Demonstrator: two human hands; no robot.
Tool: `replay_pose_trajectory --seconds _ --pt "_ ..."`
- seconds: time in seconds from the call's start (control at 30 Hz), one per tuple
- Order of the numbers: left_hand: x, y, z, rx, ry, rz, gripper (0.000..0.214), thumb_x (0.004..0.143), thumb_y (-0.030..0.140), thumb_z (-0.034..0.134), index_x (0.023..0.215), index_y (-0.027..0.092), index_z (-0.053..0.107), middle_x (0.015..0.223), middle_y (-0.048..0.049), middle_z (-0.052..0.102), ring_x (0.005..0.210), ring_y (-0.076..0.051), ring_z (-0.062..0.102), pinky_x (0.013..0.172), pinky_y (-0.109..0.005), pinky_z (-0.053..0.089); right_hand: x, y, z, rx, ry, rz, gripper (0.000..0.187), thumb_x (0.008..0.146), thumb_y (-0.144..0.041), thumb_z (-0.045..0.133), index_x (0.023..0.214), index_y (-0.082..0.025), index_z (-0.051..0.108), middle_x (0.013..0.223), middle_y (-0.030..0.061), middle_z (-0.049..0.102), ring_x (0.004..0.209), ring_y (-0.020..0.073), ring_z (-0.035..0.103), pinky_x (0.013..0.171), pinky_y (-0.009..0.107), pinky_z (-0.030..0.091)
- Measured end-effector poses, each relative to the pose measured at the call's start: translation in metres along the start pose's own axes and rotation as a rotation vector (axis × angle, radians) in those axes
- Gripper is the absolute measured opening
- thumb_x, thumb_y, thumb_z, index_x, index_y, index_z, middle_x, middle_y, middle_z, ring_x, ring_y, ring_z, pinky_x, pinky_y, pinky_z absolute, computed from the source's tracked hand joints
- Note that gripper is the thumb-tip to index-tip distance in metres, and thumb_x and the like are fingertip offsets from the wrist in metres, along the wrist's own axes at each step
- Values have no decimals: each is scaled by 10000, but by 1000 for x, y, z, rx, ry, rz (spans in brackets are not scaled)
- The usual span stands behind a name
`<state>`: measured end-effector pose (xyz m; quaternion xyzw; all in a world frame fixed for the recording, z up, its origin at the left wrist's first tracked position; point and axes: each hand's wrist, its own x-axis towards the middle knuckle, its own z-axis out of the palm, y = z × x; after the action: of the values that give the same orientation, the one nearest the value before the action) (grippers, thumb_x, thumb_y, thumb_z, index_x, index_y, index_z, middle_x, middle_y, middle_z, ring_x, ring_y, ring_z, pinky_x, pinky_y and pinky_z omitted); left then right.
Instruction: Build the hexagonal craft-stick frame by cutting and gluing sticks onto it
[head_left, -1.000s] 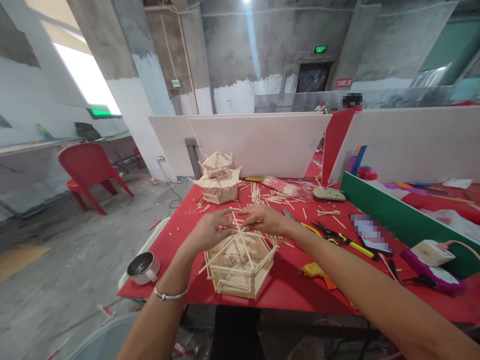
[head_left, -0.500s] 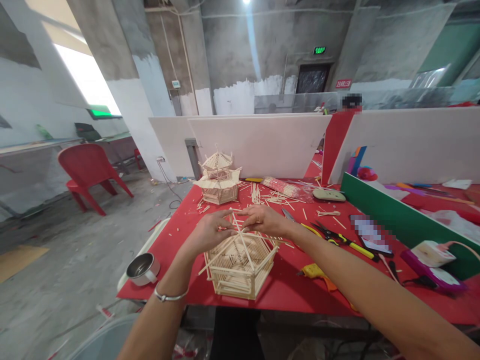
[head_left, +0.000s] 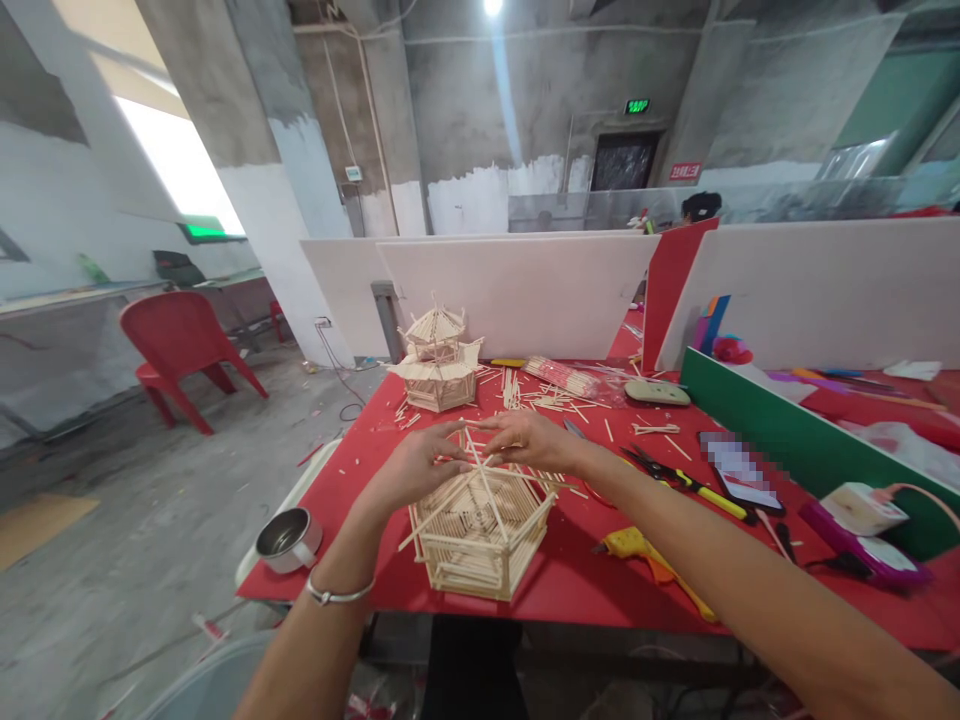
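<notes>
A hexagonal model built of thin wooden sticks point(head_left: 480, 530) stands near the front edge of the red table point(head_left: 577, 580). Sloping sticks rise from its rim to a peak. My left hand point(head_left: 416, 465) rests on the model's far left side with fingers curled round a stick near the peak. My right hand point(head_left: 529, 440) comes from the right and pinches the sticks at the same peak. The fingertips of both hands nearly meet there.
A finished stick pagoda point(head_left: 437, 360) stands at the table's back left with loose sticks point(head_left: 555, 385) scattered beside it. Scissors point(head_left: 667, 470), a yellow glue gun point(head_left: 637, 545) and a phone point(head_left: 739, 465) lie to the right. A metal cup point(head_left: 285, 535) sits at the left edge. White partitions point(head_left: 517, 285) stand behind.
Both hands stay at the peak of the model. The view has shifted slightly; nothing else has visibly moved.
</notes>
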<state>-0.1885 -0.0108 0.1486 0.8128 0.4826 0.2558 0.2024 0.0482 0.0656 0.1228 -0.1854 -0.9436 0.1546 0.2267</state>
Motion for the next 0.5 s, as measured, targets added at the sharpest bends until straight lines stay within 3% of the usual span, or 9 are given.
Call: replay_pose_trajectory --seconds 0.07,0.17,0.23,0.33,0.4,0.5 --pt "-3 1 -7 16 39 0 199 826 366 645 882 235 784 1349 -103 612 1246 -275 573 1008 -397 472 -4 -2 -10 -14 59 37 223 854 -308 680 1064 -280 751 1324 78 628 1147 210 621 957 351 458" --pt "-11 6 -23 72 239 21 233 867 358 584 878 221 772 1243 -98 681 1211 -262 597 987 -384 486 -13 -16 -38 -10 213 162 211 872 -283 639 1037 -226 758 1118 76 734 1030 209 671 907 338 480" --pt "-22 17 -32 120 437 30 224 879 331 565 878 224 761 1176 -75 711 1118 -239 647 968 -368 496 -25 -38 -59 11 340 293 201 885 -315 610 951 -208 768 914 39 769 835 178 698 772 287 503" --pt "-48 47 -32 179 729 14 193 889 309 573 961 245 740 1076 -29 734 992 -193 680 938 -332 505 -52 -90 -77 11 567 459 285 896 -419 589 768 -216 744 588 -24 676 556 133 612 588 250 454" --pt "-67 70 -17 198 916 -21 157 880 298 607 963 251 732 1001 -13 737 938 -179 678 894 -308 514 -74 -127 -67 53 748 513 317 893 -424 596 684 -212 705 518 -25 607 520 129 572 554 250 437" --pt "-90 96 21 147 1055 13 131 874 225 620 964 233 715 922 -13 725 837 -158 663 814 -285 514 -101 -165 -12 215 1128 561 262 911 -383 564 769 -205 694 606 6 609 642 166 621 625 282 492"
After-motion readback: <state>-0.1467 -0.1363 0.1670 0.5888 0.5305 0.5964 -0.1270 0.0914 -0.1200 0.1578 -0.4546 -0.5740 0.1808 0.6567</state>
